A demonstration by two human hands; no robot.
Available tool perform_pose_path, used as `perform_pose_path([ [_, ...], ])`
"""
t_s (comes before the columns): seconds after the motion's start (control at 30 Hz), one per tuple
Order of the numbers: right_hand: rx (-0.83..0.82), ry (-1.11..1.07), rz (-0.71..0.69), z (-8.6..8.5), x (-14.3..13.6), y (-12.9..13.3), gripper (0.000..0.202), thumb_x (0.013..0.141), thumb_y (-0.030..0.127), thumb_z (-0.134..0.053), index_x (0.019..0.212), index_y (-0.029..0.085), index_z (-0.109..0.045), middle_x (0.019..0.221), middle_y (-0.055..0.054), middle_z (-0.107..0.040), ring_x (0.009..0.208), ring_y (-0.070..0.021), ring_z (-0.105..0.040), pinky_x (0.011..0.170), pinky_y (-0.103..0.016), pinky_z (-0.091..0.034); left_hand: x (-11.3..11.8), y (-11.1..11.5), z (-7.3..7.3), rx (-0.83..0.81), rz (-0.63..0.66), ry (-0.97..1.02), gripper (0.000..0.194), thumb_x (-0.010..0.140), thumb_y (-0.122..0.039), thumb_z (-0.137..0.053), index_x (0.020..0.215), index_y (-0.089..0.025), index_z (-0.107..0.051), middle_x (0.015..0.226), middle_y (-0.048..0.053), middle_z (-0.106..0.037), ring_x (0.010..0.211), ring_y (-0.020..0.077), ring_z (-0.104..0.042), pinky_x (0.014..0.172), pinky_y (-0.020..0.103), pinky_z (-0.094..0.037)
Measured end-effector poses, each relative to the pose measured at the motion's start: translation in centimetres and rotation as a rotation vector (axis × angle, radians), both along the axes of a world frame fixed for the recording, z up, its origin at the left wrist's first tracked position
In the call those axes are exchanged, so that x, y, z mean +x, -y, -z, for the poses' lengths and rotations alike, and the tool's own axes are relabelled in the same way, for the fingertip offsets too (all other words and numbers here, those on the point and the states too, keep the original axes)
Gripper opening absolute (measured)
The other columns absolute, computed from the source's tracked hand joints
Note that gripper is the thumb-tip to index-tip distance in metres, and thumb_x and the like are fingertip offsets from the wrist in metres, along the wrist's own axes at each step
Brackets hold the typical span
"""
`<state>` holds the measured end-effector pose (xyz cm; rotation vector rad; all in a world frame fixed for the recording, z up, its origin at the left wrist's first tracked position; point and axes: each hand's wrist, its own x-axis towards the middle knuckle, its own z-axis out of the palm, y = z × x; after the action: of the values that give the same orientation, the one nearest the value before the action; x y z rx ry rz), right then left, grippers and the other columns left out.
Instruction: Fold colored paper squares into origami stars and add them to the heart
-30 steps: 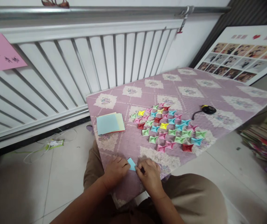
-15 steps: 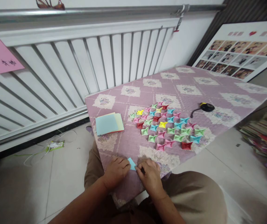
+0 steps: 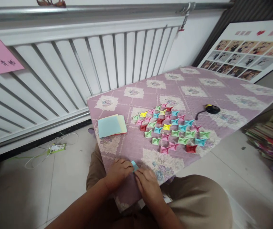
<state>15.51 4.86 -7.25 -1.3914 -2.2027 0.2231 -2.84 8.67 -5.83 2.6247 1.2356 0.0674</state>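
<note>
Both hands low at the near corner of the table (image 3: 127, 194), close together over a small blue paper (image 3: 134, 166), which lies at the fingertips between them, mostly covered. Left hand (image 3: 119, 173): fingers bent and drawn together, tips at the paper's left side. Right hand (image 3: 148, 184): fingers close together, slightly bent, tips on the paper's near right edge. Whether either pinches the paper or only presses on it can't be made out; thumbs largely hidden.

Just beyond the hands, to the left: a loose stack of paper sheets (image 3: 109, 126), pale blue on top, pale yellow and red edges showing beneath. Beyond the hands, to the right: many small folded paper shapes (image 3: 167, 127) in slanting rows, pink, green, blue, yellow and red. Farther that way, a black and yellow tape measure (image 3: 213, 109) with a dark strap.

Below the right hand, a knee in brown trousers (image 3: 198, 197). Well left of the hands, on the floor, a power strip (image 3: 57, 147) with white cords. Far ahead, a white radiator (image 3: 117, 60); on its left part, a pink note (image 3: 0, 57) with handwriting. Far right, a photo board (image 3: 243, 57), leaning.
</note>
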Motion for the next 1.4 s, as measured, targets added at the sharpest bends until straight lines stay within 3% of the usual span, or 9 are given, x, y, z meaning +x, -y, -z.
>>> perform_pose_path([
  [0.17, 0.055, 0.109, -0.045, 0.7, -1.2, 0.1, 0.02, 0.085, 0.014, -0.053, 0.1, 0.022, -0.063, 0.089, -0.004, -0.064, 0.082, -0.0187, -0.054, 0.079, -0.033, -0.04, 0.1, -0.4, -0.1, -0.078, -0.057, 0.023, 0.02, 0.092, -0.023, -0.05, 0.106, -0.03, -0.061, 0.11, -0.002, -0.061, 0.099, 0.0165, -0.049, 0.084, 0.033, -0.033],
  [0.43, 0.052, 0.241, -0.068, 0.4, -1.2, 0.2, 0.03, 0.08, 0.014, -0.062, 0.109, 0.023, -0.061, 0.093, -0.004, -0.064, 0.082, -0.0209, -0.052, 0.077, -0.035, -0.039, -0.1, -1.1, -0.5, -0.162, -0.074, 0.083, 0.021, 0.09, -0.022, -0.05, 0.104, -0.029, -0.063, 0.111, -0.002, -0.062, 0.1, 0.0168, -0.05, 0.088, 0.032, -0.035],
  [0.73, 0.037, 0.255, -0.066, 0.9, -1.1, 0.1, 0.035, 0.077, 0.016, -0.066, 0.11, 0.023, -0.061, 0.095, -0.005, -0.063, 0.086, -0.0225, -0.052, 0.08, -0.037, -0.039, -2.4, -1.0, -1.2, -0.12, -0.267, 0.131, 0.025, 0.085, -0.02, -0.054, 0.108, -0.027, -0.061, 0.117, 0.001, -0.056, 0.108, 0.0193, -0.047, 0.096, 0.038, -0.032],
  [0.9, 0.041, 0.228, -0.058, 0.9, -1.1, 0.1, 0.034, 0.078, 0.015, -0.065, 0.11, 0.023, -0.061, 0.095, -0.004, -0.062, 0.086, -0.0222, -0.051, 0.081, -0.037, -0.039, -2.4, 1.4, -0.4, -0.001, -0.353, 0.158, 0.027, 0.091, -0.014, -0.04, 0.106, -0.022, -0.06, 0.109, 0.004, -0.059, 0.102, 0.0191, -0.051, 0.093, 0.036, -0.038],
  [1.0, 0.008, 0.233, -0.054, 0.9, -1.2, 0.2, 0.03, 0.078, 0.016, -0.065, 0.107, 0.023, -0.061, 0.094, -0.004, -0.062, 0.087, -0.0223, -0.051, 0.08, -0.038, -0.039, -1.0, 3.8, 0.7, 0.054, -0.234, 0.147, 0.03, 0.092, -0.015, -0.039, 0.115, -0.027, -0.056, 0.113, 0.003, -0.058, 0.104, 0.0196, -0.05, 0.095, 0.036, -0.038],
  [1.1, 0.002, 0.221, -0.051, 1.1, -1.3, 0.2, 0.028, 0.078, 0.017, -0.065, 0.105, 0.023, -0.062, 0.094, -0.004, -0.061, 0.085, -0.0218, -0.051, 0.079, -0.037, -0.04, 0.4, 5.5, 1.7, 0.132, -0.247, 0.093, 0.034, 0.093, -0.016, -0.036, 0.124, -0.023, -0.048, 0.117, 0.006, -0.056, 0.107, 0.0216, -0.049, 0.095, 0.039, -0.039],
  [1.27, 0.049, 0.155, -0.076, 1.7, -0.7, 0.4, 0.027, 0.083, 0.014, -0.056, 0.109, 0.018, -0.061, 0.095, -0.006, -0.062, 0.086, -0.0215, -0.052, 0.082, -0.037, -0.042, 0.9, 6.0, 2.1, 0.191, -0.264, 0.03, 0.036, 0.093, -0.019, -0.037, 0.128, -0.02, -0.045, 0.119, 0.009, -0.054, 0.108, 0.0239, -0.048, 0.094, 0.041, -0.039],
  [1.4, 0.118, 0.106, -0.046, 2.1, 0.5, 1.0, 0.028, 0.088, 0.017, -0.045, 0.111, 0.016, -0.061, 0.1, -0.008, -0.063, 0.098, -0.0242, -0.052, 0.092, -0.041, -0.038, 0.9, 5.8, 1.9, 0.173, -0.258, 0.037, 0.041, 0.092, -0.025, -0.042, 0.133, -0.028, -0.042, 0.12, 0.008, -0.052, 0.107, 0.0245, -0.047, 0.094, 0.042, -0.038],
])
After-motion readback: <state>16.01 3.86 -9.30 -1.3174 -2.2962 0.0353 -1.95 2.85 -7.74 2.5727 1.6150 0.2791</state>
